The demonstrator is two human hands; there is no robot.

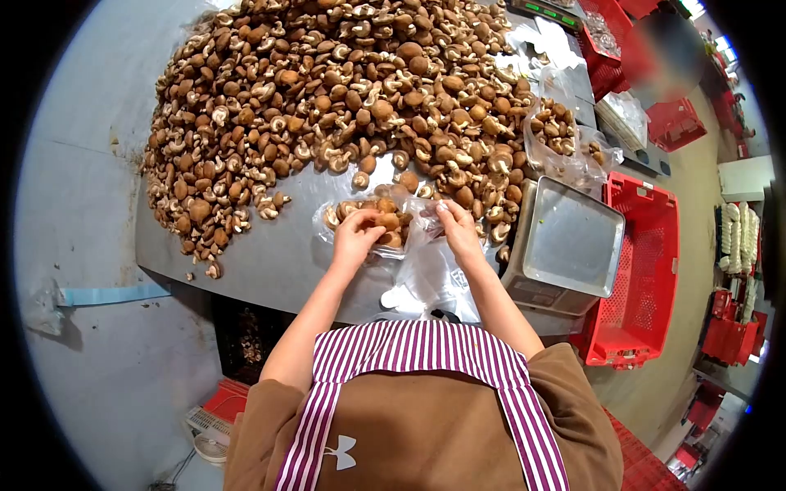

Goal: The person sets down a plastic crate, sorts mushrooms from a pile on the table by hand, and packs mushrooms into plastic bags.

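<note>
Brown-capped shiitake mushrooms lie in a clear plastic bag (pixel 393 253) at the front of the metal table. My left hand (pixel 354 238) is at the bag's left side, fingers curled against a mushroom (pixel 388 222) on top. With thumb and fingers together, my right hand (pixel 460 228) pinches the bag's gathered, crumpled plastic on the right. More thin white plastic bags (pixel 438 282) lie just below, between my forearms. Behind my hands rises a large heap of loose shiitake mushrooms (pixel 327 98).
A scale with a metal pan (pixel 575 237) stands to the right, beside a red crate (pixel 643 278). Another bag of mushrooms (pixel 553 127) sits behind the scale. A digital display (pixel 547 11) shows at the far edge. On the left is a grey wall (pixel 74 204).
</note>
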